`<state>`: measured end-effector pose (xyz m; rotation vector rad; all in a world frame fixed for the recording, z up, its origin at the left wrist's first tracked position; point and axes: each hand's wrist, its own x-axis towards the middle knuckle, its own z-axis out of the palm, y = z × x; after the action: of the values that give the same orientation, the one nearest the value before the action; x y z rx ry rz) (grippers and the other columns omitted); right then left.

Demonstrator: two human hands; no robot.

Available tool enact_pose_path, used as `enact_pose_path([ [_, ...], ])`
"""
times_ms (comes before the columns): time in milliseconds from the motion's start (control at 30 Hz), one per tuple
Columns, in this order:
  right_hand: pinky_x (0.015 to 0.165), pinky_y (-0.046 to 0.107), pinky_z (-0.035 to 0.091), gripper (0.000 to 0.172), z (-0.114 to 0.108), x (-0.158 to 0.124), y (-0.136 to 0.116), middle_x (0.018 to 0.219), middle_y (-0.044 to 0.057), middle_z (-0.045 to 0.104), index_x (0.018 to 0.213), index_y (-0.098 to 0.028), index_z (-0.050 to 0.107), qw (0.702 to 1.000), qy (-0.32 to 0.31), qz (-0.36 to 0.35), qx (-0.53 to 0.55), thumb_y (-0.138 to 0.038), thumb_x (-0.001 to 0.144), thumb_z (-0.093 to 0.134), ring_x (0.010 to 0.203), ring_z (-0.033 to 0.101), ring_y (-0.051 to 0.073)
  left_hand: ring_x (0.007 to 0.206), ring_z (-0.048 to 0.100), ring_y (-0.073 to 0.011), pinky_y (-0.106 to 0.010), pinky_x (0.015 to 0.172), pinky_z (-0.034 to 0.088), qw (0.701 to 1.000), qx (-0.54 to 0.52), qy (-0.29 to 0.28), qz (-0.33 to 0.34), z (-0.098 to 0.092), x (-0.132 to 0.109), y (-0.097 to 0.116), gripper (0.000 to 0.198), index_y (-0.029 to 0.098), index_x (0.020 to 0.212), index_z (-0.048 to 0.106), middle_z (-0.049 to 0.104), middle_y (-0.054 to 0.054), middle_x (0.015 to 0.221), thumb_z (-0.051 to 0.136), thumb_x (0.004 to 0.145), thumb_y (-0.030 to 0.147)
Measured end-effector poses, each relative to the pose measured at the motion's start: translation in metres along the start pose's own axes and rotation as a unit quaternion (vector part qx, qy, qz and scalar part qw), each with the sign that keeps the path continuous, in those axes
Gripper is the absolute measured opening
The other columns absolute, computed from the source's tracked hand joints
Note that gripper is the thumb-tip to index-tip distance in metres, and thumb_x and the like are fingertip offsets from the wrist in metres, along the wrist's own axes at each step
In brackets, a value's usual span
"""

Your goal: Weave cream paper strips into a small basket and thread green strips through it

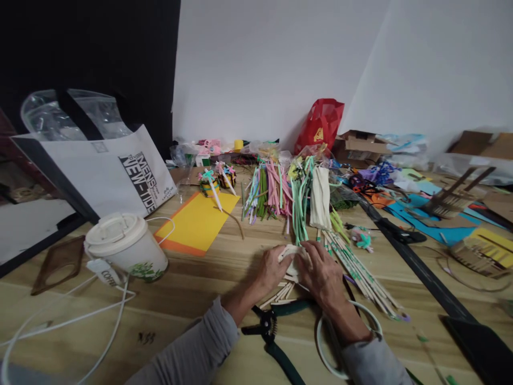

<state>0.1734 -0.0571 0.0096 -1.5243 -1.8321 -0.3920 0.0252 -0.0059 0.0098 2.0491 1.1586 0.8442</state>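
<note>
My left hand [271,270] and my right hand [323,269] meet over the wooden table [192,299], both pinched on a small cream paper piece [292,254]. Under them lies a short bundle of cream sticks [281,292]. Green-handled pliers [276,326] lie just below my wrists. A fan of wrapped sticks with green bands [360,272] spreads out to the right of my right hand.
Bundles of coloured paper strips [276,192] lie behind my hands. A yellow sheet [196,220], a lidded paper cup [126,247], white cables [80,315] and a white tote bag [100,171] are at left. Paper scraps, cardboard boxes and a red bag [320,123] crowd the right and back.
</note>
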Motion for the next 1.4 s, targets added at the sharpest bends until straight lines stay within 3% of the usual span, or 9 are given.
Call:
enact_pose_path([
  [533, 0.076, 0.036, 0.048, 0.021, -0.007, 0.002, 0.001, 0.104, 0.013, 0.066, 0.111, -0.018, 0.059, 0.997, -0.016, -0.063, -0.041, -0.026, 0.097, 0.045, 0.097, 0.060, 0.026, 0.065, 0.056, -0.0147, -0.022, 0.061, 0.040, 1.000, -0.017, -0.011, 0.009, -0.001, -0.001, 0.009, 0.018, 0.017, 0.077, 0.065, 0.067, -0.003, 0.074, 0.051, 0.086, 0.022],
  [733, 0.077, 0.036, 0.047, 0.020, -0.009, 0.003, 0.001, 0.101, 0.012, 0.066, 0.110, -0.017, 0.058, 0.997, -0.033, -0.067, -0.034, -0.022, 0.095, 0.046, 0.095, 0.059, 0.026, 0.065, 0.056, -0.0147, -0.022, 0.063, 0.040, 1.000, -0.014, -0.013, 0.002, 0.005, -0.002, 0.007, 0.017, 0.017, 0.080, 0.066, 0.068, -0.003, 0.074, 0.050, 0.085, 0.019],
  [1000, 0.078, 0.036, 0.048, 0.018, -0.011, 0.002, 0.002, 0.099, 0.011, 0.066, 0.109, -0.019, 0.058, 0.998, -0.033, -0.061, -0.003, -0.024, 0.094, 0.048, 0.094, 0.060, 0.026, 0.078, 0.062, -0.0172, -0.023, 0.073, 0.045, 0.998, -0.033, -0.041, 0.038, -0.002, -0.005, 0.009, 0.025, 0.018, 0.087, 0.067, 0.071, -0.004, 0.084, 0.044, 0.091, 0.026],
  [1200, 0.075, 0.036, 0.051, 0.025, -0.008, 0.001, -0.001, 0.106, 0.013, 0.065, 0.117, -0.019, 0.055, 0.999, -0.039, -0.011, 0.027, -0.028, 0.095, 0.046, 0.095, 0.062, 0.026, 0.081, 0.063, -0.0187, -0.025, 0.076, 0.046, 1.000, -0.029, -0.001, 0.011, 0.005, -0.003, -0.002, 0.026, 0.018, 0.089, 0.068, 0.070, -0.005, 0.086, 0.046, 0.092, 0.032],
  [1400, 0.068, 0.035, 0.053, 0.038, -0.003, -0.002, 0.000, 0.099, 0.013, 0.066, 0.123, -0.016, 0.052, 0.992, -0.053, 0.062, 0.091, -0.040, 0.094, 0.049, 0.082, 0.065, 0.025, 0.076, 0.060, -0.0177, -0.024, 0.072, 0.045, 0.999, -0.046, 0.019, -0.017, 0.006, 0.000, -0.009, 0.026, 0.017, 0.085, 0.068, 0.069, -0.004, 0.079, 0.048, 0.091, 0.033],
])
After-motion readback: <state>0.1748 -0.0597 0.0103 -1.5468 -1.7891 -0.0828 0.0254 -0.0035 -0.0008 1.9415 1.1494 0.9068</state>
